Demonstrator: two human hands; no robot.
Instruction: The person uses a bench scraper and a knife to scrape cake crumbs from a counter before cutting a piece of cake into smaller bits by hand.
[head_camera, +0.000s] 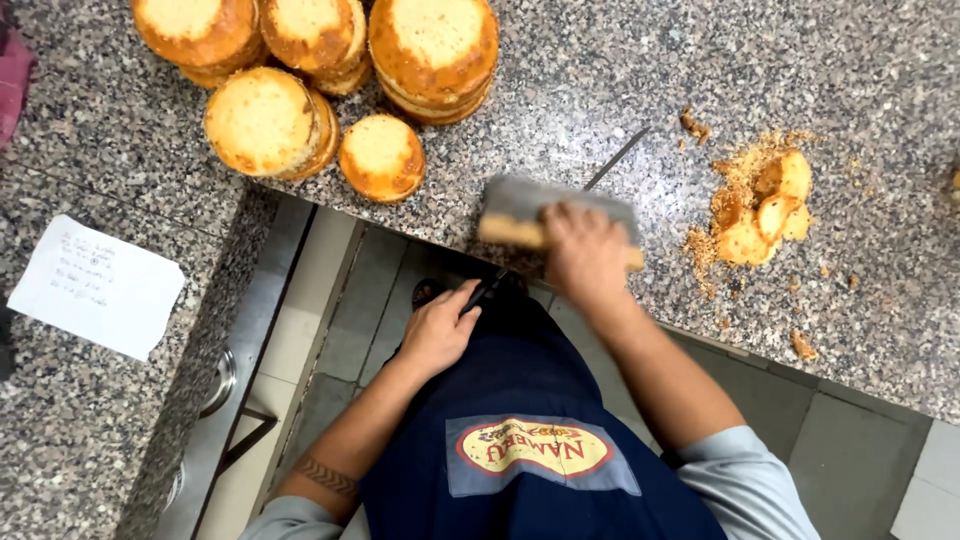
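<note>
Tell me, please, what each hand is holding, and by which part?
The left hand grips a long knife by its dark handle; the right hand presses flat on a blurred cake layer.

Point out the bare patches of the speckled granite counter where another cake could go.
Bare speckled granite counter lies between the stacked round golden sponge cakes and the heap of golden cake trimmings and crumbs. More is free beyond the trimmings at the right edge. It is crowded around the stacks and under the right hand.

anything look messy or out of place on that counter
Yes: a pile of crumbs and cut-off cake scraps lies scattered over the granite counter, right of the cake under the right hand. The left hand holds a knife. The stacked cakes look tidy.
</note>
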